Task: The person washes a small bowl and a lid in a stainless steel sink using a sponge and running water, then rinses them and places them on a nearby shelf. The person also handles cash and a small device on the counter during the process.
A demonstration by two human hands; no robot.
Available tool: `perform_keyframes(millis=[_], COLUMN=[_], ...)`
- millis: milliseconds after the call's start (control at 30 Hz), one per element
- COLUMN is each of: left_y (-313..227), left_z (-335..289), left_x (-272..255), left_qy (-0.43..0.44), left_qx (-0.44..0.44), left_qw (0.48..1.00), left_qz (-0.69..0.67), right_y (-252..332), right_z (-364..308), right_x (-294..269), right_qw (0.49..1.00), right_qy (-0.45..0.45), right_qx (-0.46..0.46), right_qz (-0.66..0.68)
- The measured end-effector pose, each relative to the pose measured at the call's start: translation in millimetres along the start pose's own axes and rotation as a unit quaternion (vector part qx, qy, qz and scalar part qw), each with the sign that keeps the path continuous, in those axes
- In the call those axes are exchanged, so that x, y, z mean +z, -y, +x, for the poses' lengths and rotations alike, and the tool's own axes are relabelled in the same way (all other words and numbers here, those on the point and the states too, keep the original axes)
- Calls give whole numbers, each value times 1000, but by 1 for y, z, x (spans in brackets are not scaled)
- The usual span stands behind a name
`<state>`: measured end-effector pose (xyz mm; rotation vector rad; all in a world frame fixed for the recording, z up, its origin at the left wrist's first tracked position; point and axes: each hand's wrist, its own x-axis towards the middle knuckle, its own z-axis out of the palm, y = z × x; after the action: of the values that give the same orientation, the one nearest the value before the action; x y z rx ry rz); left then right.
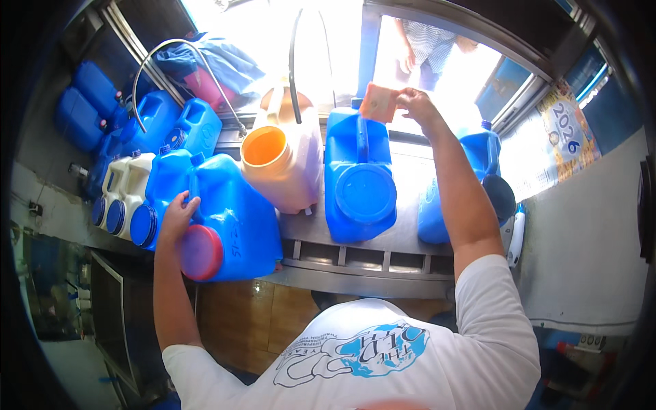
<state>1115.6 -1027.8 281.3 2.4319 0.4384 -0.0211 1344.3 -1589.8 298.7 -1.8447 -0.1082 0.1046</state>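
My left hand [179, 217] is closed round the handle of a blue jug [242, 219] with a red lid [201, 253], at the near left of the metal counter. My raised right hand [415, 109] pinches an orange banknote [380, 103] by its edge, near the window and above the back of another blue jug [365, 195]. Between these two jugs leans a pale, translucent jug [301, 164]. Its wide mouth is uncovered, and the inside glows orange.
More blue jugs [154, 116] and cream jugs [126, 191] crowd the left side. A blue jug with a dark lid [433, 212] stands on the right. Curved hoses [295, 68] rise behind the metal counter [403, 239]. Beyond the window another person [427, 51] is partly visible.
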Motion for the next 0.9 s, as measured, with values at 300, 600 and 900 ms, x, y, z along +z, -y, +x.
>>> perform_keyframes(millis=[300, 600, 900], left_y=[80, 131, 16], left_z=[-159, -371, -230], left_x=[-27, 165, 198], left_qy=[-299, -176, 78], left_qx=[-138, -387, -293], left_qw=[933, 873, 945], left_qz=[-148, -238, -123], right_y=[-37, -28, -34], right_z=[197, 227, 225], right_x=[4, 86, -51], right_qw=[957, 916, 982], right_qy=[-161, -237, 135], right_qx=[-194, -315, -99], right_qz=[-140, -71, -87])
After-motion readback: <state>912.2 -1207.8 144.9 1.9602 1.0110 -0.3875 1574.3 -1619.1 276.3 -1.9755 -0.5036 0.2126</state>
